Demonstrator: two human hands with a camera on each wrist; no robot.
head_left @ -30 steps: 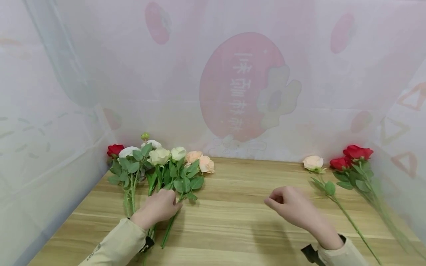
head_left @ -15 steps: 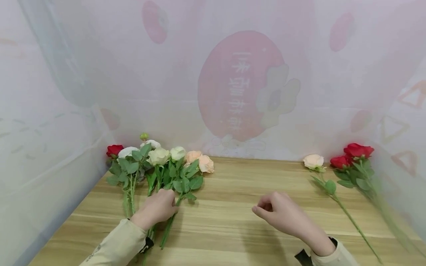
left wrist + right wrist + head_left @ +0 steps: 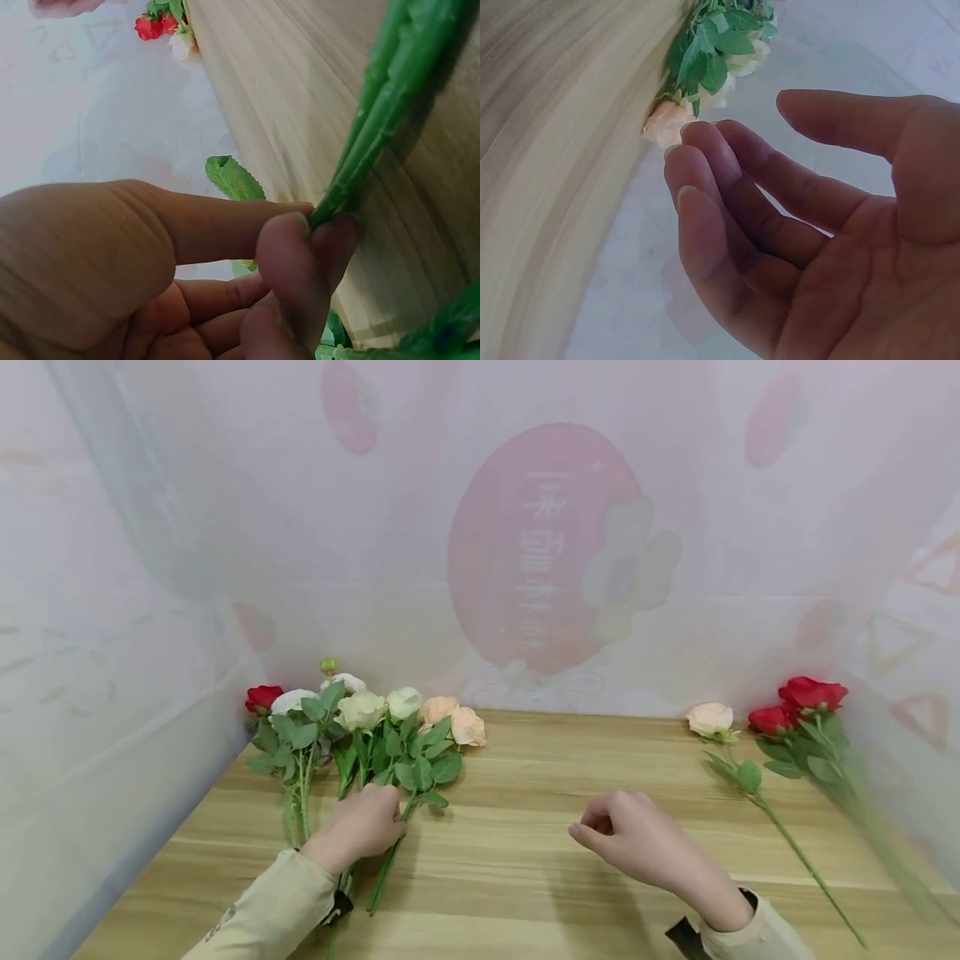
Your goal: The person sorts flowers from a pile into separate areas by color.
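Note:
My left hand point(image 3: 362, 825) pinches green flower stems point(image 3: 375, 112) between thumb and fingertips, low over the wooden table point(image 3: 517, 860). Those stems lead up to leaves and peach roses point(image 3: 467, 727) at the left bunch's right side. Beside them lie cream roses point(image 3: 362, 711), white flowers point(image 3: 292, 702) and a red rose point(image 3: 264, 697). Over the middle right of the table hovers my right hand point(image 3: 637, 843), its fingers loosely bent. In the right wrist view its thumb stands apart from the fingertips, and nothing is between them.
To the right lies a single pale peach rose point(image 3: 709, 719) on a long stem. Red roses point(image 3: 812, 693) lie farther right, against the side curtain point(image 3: 915, 760). A printed pink curtain point(image 3: 375, 568) hangs along the table's back edge.
My right hand has moved a little to the left, then stayed there. The left hand stays on the stems, and the flowers have not visibly moved on the table.

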